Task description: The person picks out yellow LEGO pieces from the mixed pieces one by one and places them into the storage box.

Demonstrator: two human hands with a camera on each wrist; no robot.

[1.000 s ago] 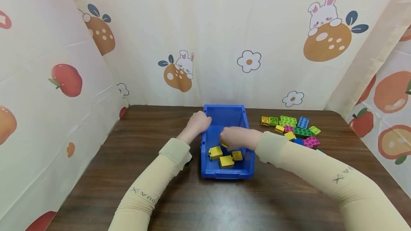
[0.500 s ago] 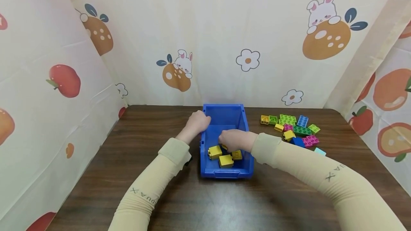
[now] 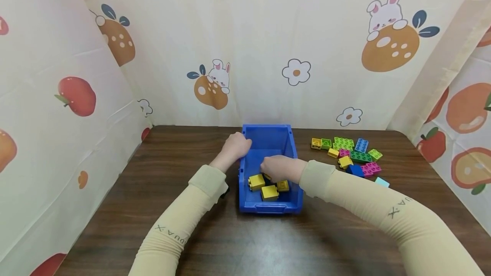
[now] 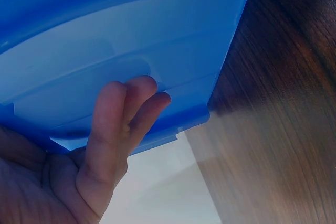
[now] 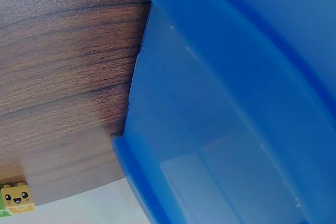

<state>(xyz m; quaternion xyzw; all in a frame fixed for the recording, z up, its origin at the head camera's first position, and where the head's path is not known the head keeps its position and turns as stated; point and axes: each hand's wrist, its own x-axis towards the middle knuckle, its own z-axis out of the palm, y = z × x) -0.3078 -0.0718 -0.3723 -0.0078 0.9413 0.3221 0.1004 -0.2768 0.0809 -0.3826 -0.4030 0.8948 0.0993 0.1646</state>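
A blue plastic bin [image 3: 270,209] stands on the table near the back wall. My left hand [image 3: 235,145] grips its left rim; in the left wrist view the fingers [image 4: 107,129] lie along the outer wall. Inside the bin, my right hand [image 3: 280,167] is lowered with curled fingers over a yellow toy brick [image 3: 267,176], mostly hidden beneath it. More yellow bricks lie on the bin floor: one at the left [image 3: 256,182], one at the front [image 3: 270,193] and one at the right [image 3: 283,186]. The right wrist view shows the bin's outer wall [image 5: 205,129] but no hand.
To the right of the bin, several loose toy bricks lie in a group, among them a dark green brick [image 3: 360,156], a blue brick [image 3: 356,171] and a pink brick [image 3: 371,168]. A printed curtain [image 3: 253,46] hangs behind the brown table [image 3: 253,250].
The right hand stays low in the bin and has shifted only slightly. Its forearm has dropped a little, showing more of the bricks at the right. The left hand keeps its hold on the rim.
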